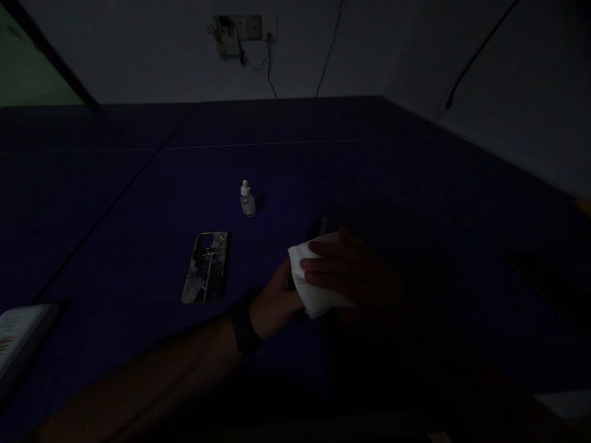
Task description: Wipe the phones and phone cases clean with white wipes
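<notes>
Above the dark surface (281,172), near the frame's centre, a white cloth (318,298) is covered by the flattened right hand (357,271); the left hand's (272,304) grip cannot be told. Seemingly soft and light, it is best pinched by its edge. Leftward, a phone case (205,277) is seen.

And we're in a dim room, perhaps a home, with wall sockets (254,27) and dangling cables (269,67) above a blue surface (286,166).

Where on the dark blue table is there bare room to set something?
Bare: between the clear dropper bottle and the pale wall; also between the patterned phone case and the white block. Crowded: around the left hand, right hand and white cloth. Right side: too dark.
</notes>
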{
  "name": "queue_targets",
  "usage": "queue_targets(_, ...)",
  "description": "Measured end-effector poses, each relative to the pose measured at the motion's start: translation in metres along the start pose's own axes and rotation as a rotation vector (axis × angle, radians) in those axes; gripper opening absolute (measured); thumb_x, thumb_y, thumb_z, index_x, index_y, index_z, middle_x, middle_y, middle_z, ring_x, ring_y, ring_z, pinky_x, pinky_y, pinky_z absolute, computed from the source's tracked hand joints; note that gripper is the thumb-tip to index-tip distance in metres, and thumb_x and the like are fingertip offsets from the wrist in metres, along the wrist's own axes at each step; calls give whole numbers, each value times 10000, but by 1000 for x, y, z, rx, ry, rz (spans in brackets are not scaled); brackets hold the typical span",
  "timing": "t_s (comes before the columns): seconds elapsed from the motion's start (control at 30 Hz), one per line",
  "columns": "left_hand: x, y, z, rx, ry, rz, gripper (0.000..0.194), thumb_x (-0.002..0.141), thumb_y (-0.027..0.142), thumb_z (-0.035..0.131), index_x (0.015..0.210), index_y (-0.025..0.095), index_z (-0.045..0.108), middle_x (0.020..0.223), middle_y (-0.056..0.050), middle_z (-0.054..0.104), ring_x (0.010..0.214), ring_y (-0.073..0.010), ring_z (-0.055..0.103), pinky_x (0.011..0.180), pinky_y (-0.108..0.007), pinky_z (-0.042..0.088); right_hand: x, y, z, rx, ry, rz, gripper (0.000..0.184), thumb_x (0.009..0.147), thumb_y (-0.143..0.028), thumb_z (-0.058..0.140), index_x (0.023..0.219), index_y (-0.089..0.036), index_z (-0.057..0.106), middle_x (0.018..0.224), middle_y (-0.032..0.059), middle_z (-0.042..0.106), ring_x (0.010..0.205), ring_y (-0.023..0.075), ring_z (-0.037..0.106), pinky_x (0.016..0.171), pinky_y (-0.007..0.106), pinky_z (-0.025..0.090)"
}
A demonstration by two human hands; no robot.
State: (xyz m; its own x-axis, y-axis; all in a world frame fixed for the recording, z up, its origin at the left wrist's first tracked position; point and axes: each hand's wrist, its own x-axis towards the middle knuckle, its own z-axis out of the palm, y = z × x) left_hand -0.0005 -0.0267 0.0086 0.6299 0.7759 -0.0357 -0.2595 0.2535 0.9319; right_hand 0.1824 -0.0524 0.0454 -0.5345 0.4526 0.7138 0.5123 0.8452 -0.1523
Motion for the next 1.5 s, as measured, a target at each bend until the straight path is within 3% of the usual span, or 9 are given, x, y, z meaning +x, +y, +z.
queue_targets(0.3, -2, 1, 0, -120, -1, -47, 684, 611, 347, 928, 1220, 196, 657, 1112, -89, 729, 1065, -276, 676, 919, -398, 563, 1, -1, 3, -45, -8, 36, 445, 1052, -379, 406, 1378, -151, 604, 1350, 122, 702, 1436, 262, 506, 1204, 512, 402)
queue_targets(0.47, -1, 0, 1, -135, 31, -36, 636, 659, 324, 904, 1220, 192, 634, 1178, -79, 704, 1107, -241, 660, 1005, -393, 518, -2, 1, -2, -80, 26, 65, 412, 1036, -359, 430, 1359, -186, 621, 1276, 89, 744, 1355, 271, 593, 1234, 548, 348)
queue_targets(0.63, -3, 6, 4, -121, 30, -28, 584, 663, 307, 919, 1176, 196, 663, 1094, -57, 715, 1072, -213, 659, 954, -335, 531, 0, 3, 1, -65, 21, 80, 460, 1049, -363, 420, 1435, -159, 567, 1395, 128, 672, 1452, 283, 484, 1213, 535, 383)
queue_targets(0.8, -1, 4, 2, -255, -3, -35, 682, 584, 468, 963, 1144, 180, 700, 980, -54, 735, 919, -182, 689, 835, -279, 543, -1, 5, -3, 9, 26, 55, 452, 1053, -366, 419, 1431, -178, 579, 1329, 101, 716, 1411, 256, 536, 1269, 512, 292)
queue_targets(0.9, 1, 5, 1, -394, 31, -33, 717, 565, 552, 953, 1130, 178, 722, 1024, -59, 745, 945, -170, 684, 879, -263, 522, -3, 4, -2, 21, 49, 73, 472, 1053, -357, 415, 1469, -183, 550, 1361, 106, 696, 1429, 274, 514, 1242, 525, 352)
queue_targets(1.03, 1, 15, 2, -726, -39, -164, 647, 732, 597, 843, 1188, 154, 724, 1142, -92, 735, 1063, -204, 668, 976, -288, 502, -2, 0, 5, 47, 38, 53, 494, 1080, -384, 362, 1512, -186, 499, 1418, 113, 656, 1469, 266, 463, 1220, 518, 394)
queue_targets(1.2, 4, 23, 0, -1068, -42, -288, 546, 986, 556, 564, 1226, 78, 678, 932, -79, 715, 785, -137, 664, 858, -261, 526, 0, -1, 9, 57, 0, 31, 485, 1090, -391, 343, 1465, -151, 536, 1400, 138, 666, 1463, 240, 471, 1214, 464, 407)
queue_targets(1.37, 9, 24, -3, -1074, 70, -268, 582, 1060, 540, 351, 1218, 72, 659, 842, -77, 681, 737, -151, 658, 779, -275, 539, -2, 1, 9, 50, 6, 50, 463, 1066, -367, 398, 1457, -165, 541, 1366, 132, 688, 1417, 253, 530, 1191, 495, 436)
queue_targets(1.5, 8, 22, -5, -1025, 77, -242, 509, 1048, 520, 421, 1196, 98, 664, 819, -59, 667, 684, -122, 632, 678, -218, 514, 0, -2, 13, 57, -67, 49, 496, 1085, -384, 348, 1452, -103, 528, 1441, 160, 630, 1511, 231, 396, 1217, 455, 405)
